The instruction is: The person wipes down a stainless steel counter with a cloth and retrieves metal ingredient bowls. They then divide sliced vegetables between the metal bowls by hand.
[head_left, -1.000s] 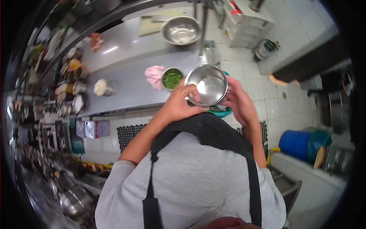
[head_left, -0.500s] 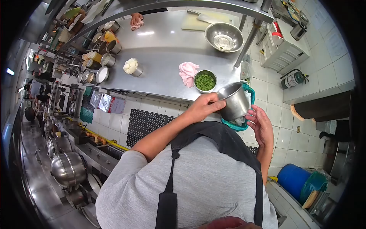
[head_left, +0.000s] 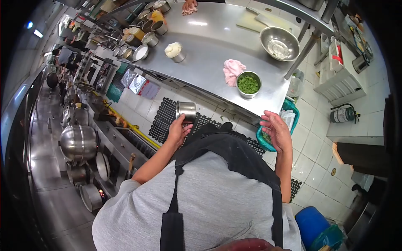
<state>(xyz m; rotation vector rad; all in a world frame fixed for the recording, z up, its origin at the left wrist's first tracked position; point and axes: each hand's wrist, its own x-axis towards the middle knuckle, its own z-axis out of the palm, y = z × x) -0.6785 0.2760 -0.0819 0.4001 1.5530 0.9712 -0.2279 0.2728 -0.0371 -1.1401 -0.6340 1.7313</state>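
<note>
My left hand (head_left: pixel 180 130) grips a steel container (head_left: pixel 186 110), held out over the floor to the left, in front of the steel table (head_left: pixel 201 77). On the right, my right hand (head_left: pixel 276 130) holds nothing, its fingers apart, above a green-lined bin (head_left: pixel 294 121). Near the table's front corner stands a steel pot of chopped greens (head_left: pixel 248 84), touching a crumpled pink cloth (head_left: pixel 233 72). A steel container with white contents (head_left: pixel 173 51) sits farther left on the table.
A colander (head_left: pixel 279 43) and a cutting board (head_left: pixel 255 21) with a knife lie at the back. Several containers line the table's left end. Another person's hand (head_left: pixel 189 5) rests on a cloth. Stoves with pots (head_left: pixel 78 143) stand left; a blue barrel (head_left: pixel 312 228) stands right.
The steel container has moved left in my left hand, away from my right hand and the bin. My right hand has let go of it and stays on the right. The view has turned.
</note>
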